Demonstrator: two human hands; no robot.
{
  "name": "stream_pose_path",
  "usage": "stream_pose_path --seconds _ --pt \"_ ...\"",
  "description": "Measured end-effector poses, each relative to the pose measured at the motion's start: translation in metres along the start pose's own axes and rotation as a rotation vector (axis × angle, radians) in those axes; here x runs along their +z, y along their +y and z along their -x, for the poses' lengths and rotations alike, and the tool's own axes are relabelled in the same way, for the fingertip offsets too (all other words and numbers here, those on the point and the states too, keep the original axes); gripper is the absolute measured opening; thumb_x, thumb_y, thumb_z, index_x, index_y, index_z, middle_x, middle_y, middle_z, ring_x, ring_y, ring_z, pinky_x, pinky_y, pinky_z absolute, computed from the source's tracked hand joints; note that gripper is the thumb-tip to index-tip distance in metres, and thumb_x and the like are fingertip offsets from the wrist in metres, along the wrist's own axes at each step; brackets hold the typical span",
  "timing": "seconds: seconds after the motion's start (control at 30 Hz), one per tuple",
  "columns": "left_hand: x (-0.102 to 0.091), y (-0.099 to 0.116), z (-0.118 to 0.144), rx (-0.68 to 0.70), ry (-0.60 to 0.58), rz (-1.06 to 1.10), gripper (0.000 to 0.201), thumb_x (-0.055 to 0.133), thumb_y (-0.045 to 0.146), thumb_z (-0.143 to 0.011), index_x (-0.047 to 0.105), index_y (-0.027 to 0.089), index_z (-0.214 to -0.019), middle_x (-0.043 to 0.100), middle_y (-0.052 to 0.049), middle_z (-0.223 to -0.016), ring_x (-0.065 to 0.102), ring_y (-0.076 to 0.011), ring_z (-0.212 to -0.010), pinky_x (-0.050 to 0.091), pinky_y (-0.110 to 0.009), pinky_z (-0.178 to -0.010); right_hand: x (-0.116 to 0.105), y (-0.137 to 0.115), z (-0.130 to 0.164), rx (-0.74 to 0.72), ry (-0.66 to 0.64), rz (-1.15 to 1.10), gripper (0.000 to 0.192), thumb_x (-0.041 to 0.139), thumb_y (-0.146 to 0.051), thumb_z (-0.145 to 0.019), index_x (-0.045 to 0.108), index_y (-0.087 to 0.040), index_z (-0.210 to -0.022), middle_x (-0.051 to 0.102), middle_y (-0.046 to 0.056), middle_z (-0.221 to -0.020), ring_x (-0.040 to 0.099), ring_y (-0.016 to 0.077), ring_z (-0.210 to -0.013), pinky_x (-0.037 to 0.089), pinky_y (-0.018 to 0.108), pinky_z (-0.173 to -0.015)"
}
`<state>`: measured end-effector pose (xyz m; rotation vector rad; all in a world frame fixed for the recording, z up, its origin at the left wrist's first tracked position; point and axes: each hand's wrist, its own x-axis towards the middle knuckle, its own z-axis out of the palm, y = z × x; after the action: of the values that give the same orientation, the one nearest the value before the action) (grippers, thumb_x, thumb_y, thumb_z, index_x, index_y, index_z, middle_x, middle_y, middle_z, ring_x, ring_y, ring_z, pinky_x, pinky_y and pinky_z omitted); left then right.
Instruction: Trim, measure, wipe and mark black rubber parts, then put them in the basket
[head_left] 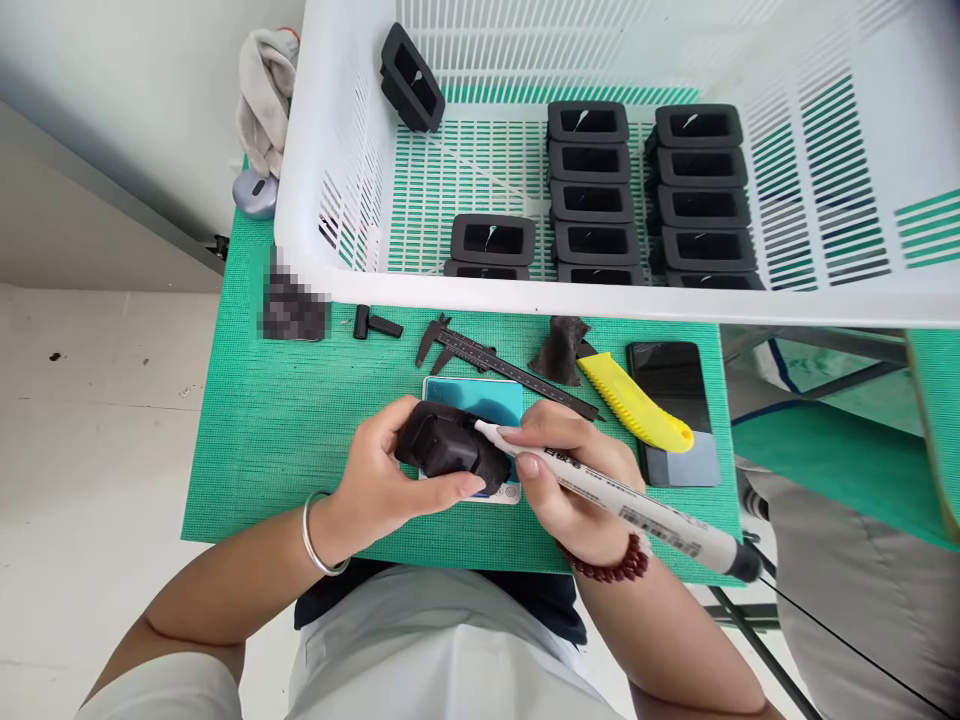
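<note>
My left hand (379, 480) is closed around a black plastic part (450, 450), thumb along its near edge and fingers behind it. A white whiteboard marker (637, 500) is gripped in my right hand (574, 470), and its tip meets or nearly meets the part's upper right edge. Beneath the part lies a small digital scale (476, 393) with a bluish top, mostly covered by the part and my hands. I cannot tell whether the part rests on the scale or is held just above it.
Beyond my hands, a white plastic basket (525, 295) holds several black frame-like parts (589, 122). A black caliper (510, 368), a yellow utility knife (634, 400), a dark cloth scrap (559, 350) and a phone (667, 370) lie on the green mat (270, 440). Gloves (265, 100) sit far left.
</note>
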<state>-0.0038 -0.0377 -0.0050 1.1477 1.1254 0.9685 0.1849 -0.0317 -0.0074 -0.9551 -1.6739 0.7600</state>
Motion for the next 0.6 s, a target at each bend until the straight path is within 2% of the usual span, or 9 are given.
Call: stream_pose_path --seconds 0.23,0.5,0.6 --pt "0.0001 0.0004 0.0 -0.026 -0.006 0.014 0.034 0.086 0.036 -0.062 0.065 0.019 -0.082 0.06 0.003 -0.069 0.049 -0.0089 -0.061 0.04 -0.019 -0.052 0.0 0.0034 0.0036 0.019 0.091 -0.03 0.018 0.061 -0.013 -0.085 0.065 -0.022 -0.1 0.058 -0.002 -0.068 0.05 0.0117 -0.056 0.04 0.028 -0.049" --pt "-0.0001 0.001 -0.0007 -0.035 -0.008 0.016 0.034 0.086 0.035 -0.062 0.065 0.019 -0.083 0.059 0.003 -0.068 0.048 -0.0086 -0.06 0.039 -0.019 -0.051 0.0002 -0.0001 0.0004 0.014 0.0 -0.035 0.011 0.059 -0.015 -0.087 0.064 -0.021 -0.095 0.055 -0.003 -0.065 0.049 0.0114 -0.056 0.041 0.027 -0.05" --pt "-0.0004 -0.0009 -0.0002 -0.048 -0.035 0.051 0.034 0.086 0.034 -0.063 0.066 0.02 -0.087 0.06 0.003 -0.07 0.049 -0.0087 -0.06 0.04 -0.019 -0.052 -0.0002 0.0023 0.003 0.022 0.063 0.008 0.016 0.061 -0.013 -0.086 0.064 -0.022 -0.099 0.059 -0.001 -0.07 0.05 0.0113 -0.057 0.041 0.028 -0.05"
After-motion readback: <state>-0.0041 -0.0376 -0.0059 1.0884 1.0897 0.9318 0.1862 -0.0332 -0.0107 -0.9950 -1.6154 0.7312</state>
